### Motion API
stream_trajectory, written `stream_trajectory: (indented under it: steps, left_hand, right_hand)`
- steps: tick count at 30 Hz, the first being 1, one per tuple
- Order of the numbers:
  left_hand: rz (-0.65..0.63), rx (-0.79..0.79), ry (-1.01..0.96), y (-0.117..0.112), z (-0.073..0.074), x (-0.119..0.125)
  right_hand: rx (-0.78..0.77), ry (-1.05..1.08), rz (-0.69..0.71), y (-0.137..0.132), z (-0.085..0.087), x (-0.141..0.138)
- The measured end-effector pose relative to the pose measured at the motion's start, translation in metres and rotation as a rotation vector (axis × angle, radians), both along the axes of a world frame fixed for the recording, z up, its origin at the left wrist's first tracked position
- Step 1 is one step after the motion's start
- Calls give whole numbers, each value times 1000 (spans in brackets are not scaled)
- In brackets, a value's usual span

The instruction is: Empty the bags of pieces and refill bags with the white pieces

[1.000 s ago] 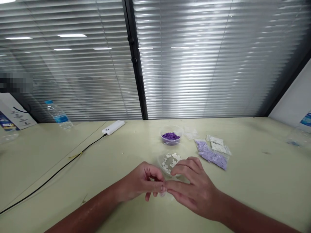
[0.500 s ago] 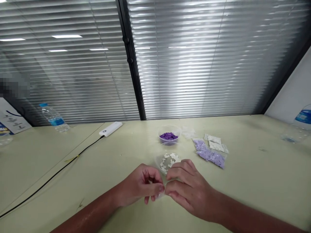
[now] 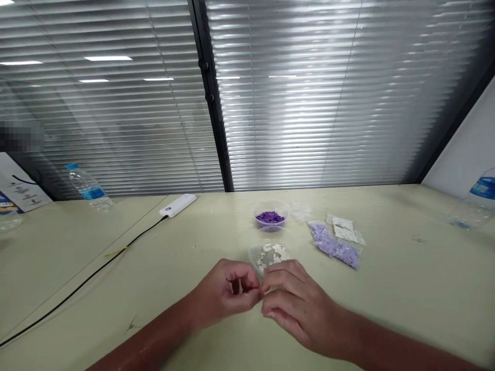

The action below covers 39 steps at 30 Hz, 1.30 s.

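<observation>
My left hand (image 3: pixel 226 293) and my right hand (image 3: pixel 296 304) meet fingertip to fingertip low over the pale green table (image 3: pixel 406 288). Both pinch a tiny piece between thumb and forefinger; it is too small to name. Just behind the fingers stands a clear cup of white pieces (image 3: pixel 270 255). Farther back is a clear cup of dark purple pieces (image 3: pixel 269 216).
A bag of light purple pieces (image 3: pixel 335 250) and a bag of white pieces (image 3: pixel 346 229) lie right of the cups. A white power bank (image 3: pixel 178 204) with a black cable (image 3: pixel 77 286) is at the left. Water bottles (image 3: pixel 87 186) stand at both far sides.
Both hands have stayed together, shifting slightly up and back toward the cup of white pieces, with the fingers curling tighter around the pinch point.
</observation>
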<state>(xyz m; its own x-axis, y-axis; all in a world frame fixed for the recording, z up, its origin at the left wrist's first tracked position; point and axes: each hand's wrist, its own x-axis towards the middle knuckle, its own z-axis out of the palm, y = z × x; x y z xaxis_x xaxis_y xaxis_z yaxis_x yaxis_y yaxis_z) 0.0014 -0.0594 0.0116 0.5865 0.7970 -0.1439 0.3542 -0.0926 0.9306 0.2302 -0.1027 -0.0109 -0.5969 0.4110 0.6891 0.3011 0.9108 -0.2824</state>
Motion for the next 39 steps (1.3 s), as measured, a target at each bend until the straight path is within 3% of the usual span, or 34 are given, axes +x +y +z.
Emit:
stream_trajectory:
  steps: [5,12,16,20,24,36,39]
  left_hand:
    - [-138,-113,-136,-3,5,-4]
    - [-245,-316,-101,-14,14,4]
    - [-237,-333,-146,-11,12,-2]
    - [-91,-347,-137,-9,0,-8]
    - [-200,-396,-219,-8,-8,-1]
    - [-265,-330,-60,0,2,-2]
    - [-291,-344,-80,5,14,-6]
  right_hand:
    - [-178,184,-48,3,-9,4]
    - [-268,236,-31,0,-11,4]
    - [-251,187,-16,2,-11,4]
    - [-193,149,-51,4,-10,5]
    - [-135,194,-66,2,-9,3]
    - [-219,146,4,-2,-5,1]
    - [-170,162,-9,-1,-5,5]
